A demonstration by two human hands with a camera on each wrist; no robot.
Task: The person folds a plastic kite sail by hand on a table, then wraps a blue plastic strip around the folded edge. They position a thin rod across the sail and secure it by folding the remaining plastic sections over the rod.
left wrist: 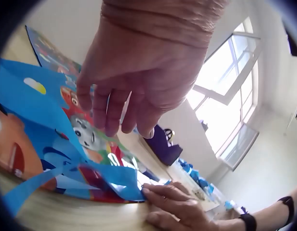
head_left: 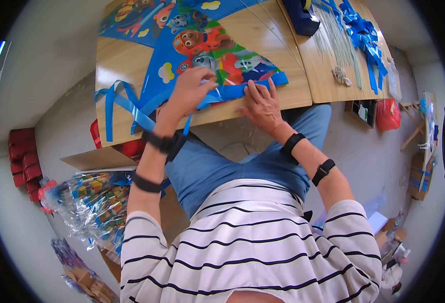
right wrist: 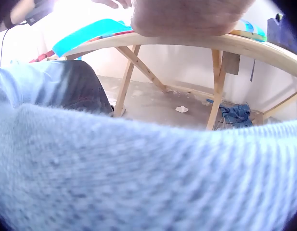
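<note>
A triangular plastic sheet printed with cartoon dogs (head_left: pixel 197 45) lies on the wooden table, with a blue strip (head_left: pixel 232 92) along its near edge. My right hand (head_left: pixel 264 105) rests on the strip near the sheet's right corner, fingers extended and spread. In the right wrist view only the heel of that hand (right wrist: pixel 187 17) shows at the table edge; its fingers are hidden. My left hand (head_left: pixel 189 91) hovers above the near edge, further left. In the left wrist view its loosely bent fingers (left wrist: pixel 112 113) point down with nothing between them. A loose blue ribbon (head_left: pixel 131 107) trails left from the sheet.
A dark blue tape dispenser (head_left: pixel 300 17) stands at the back right. Thin pale rods (head_left: pixel 341 50) and a tangle of blue ribbons (head_left: pixel 366 33) lie on the table's right part. Plastic-wrapped packages (head_left: pixel 99 207) are at lower left; a red bag (head_left: pixel 388 115) sits on the right.
</note>
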